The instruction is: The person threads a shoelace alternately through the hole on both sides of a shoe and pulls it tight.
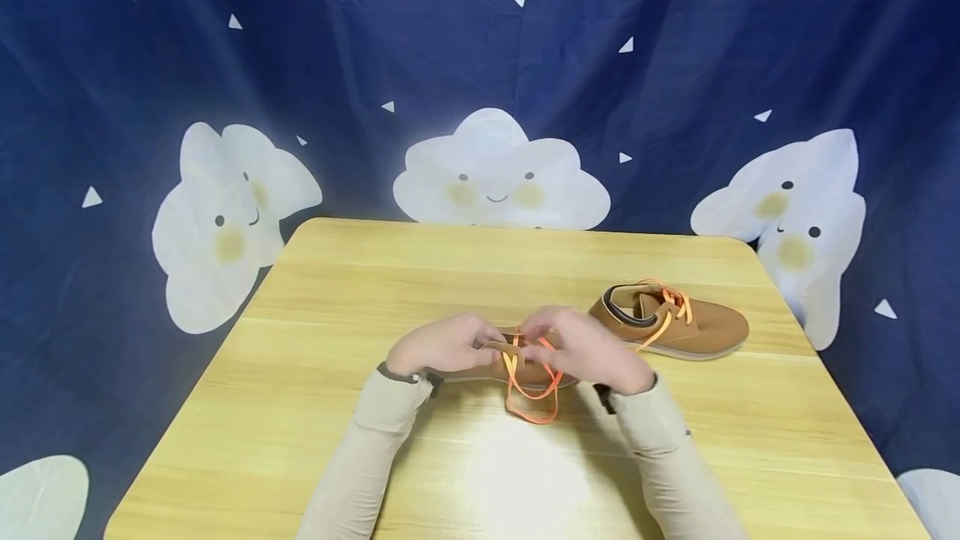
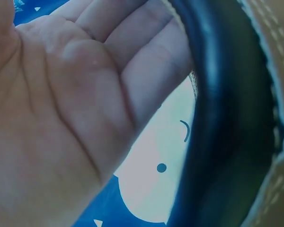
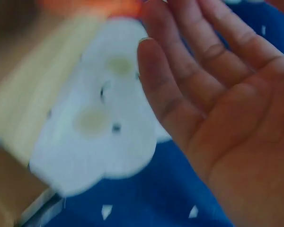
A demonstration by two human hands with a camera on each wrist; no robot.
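A brown shoe with orange laces lies in front of me, toe to the right, partly hidden by both hands. My left hand grips its upper by the lace flap; in the left wrist view the fingers reach behind the dark padded collar. Over the front of the shoe, my right hand pinches the orange shoelace, which hangs in a loop toward me. The right wrist view shows a blurred stretch of orange lace meeting the right fingertips.
A second brown shoe, laced in orange, sits to the right behind my right hand, toe pointing right. Both rest on a light wooden table with rounded far corners. Behind it hangs a dark blue curtain with white clouds.
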